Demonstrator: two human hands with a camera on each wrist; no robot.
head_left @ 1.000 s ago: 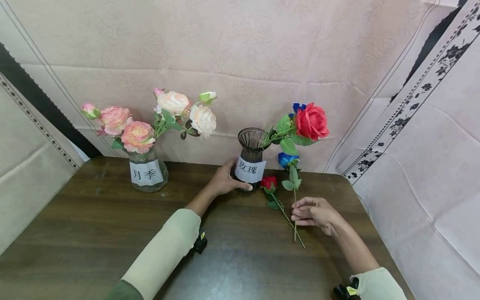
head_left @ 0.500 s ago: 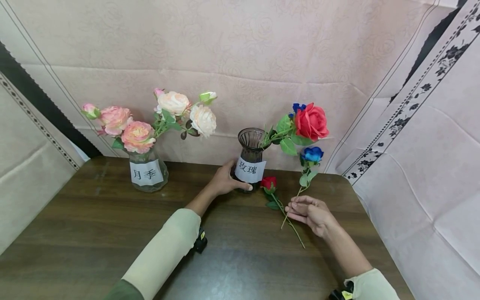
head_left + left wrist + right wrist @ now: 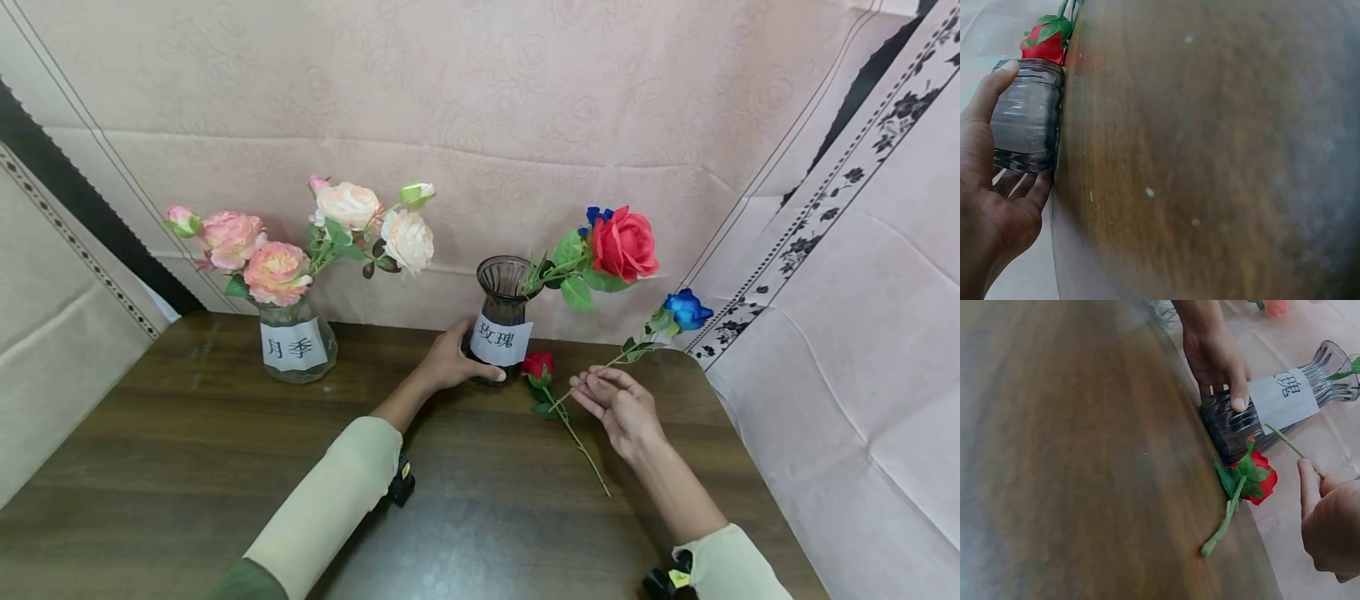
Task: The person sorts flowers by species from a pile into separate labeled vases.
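Observation:
My left hand (image 3: 453, 360) grips the lower part of a dark glass vase (image 3: 504, 310) with a white paper label, fingers behind it and thumb across the front. From the vase's mouth a large red rose (image 3: 624, 243) leans out to the right, a blue bloom behind it. My right hand (image 3: 621, 408) pinches the thin stem of a blue rose (image 3: 687, 310); its bloom points up and right, the cut end down and left. A smaller red rose (image 3: 537, 367) lies on the table beside the vase's base, its stem running toward the front.
At the left stands a clear glass vase (image 3: 300, 346) with a paper label, holding pink flowers (image 3: 277, 273) and cream flowers (image 3: 407, 240). A pale patterned cloth (image 3: 480, 100) hangs right behind the brown wooden table (image 3: 225, 467).
My right hand has raised the blue rose and turned it, so the bloom has swung right and the stem end left. My left hand stays on the vase.

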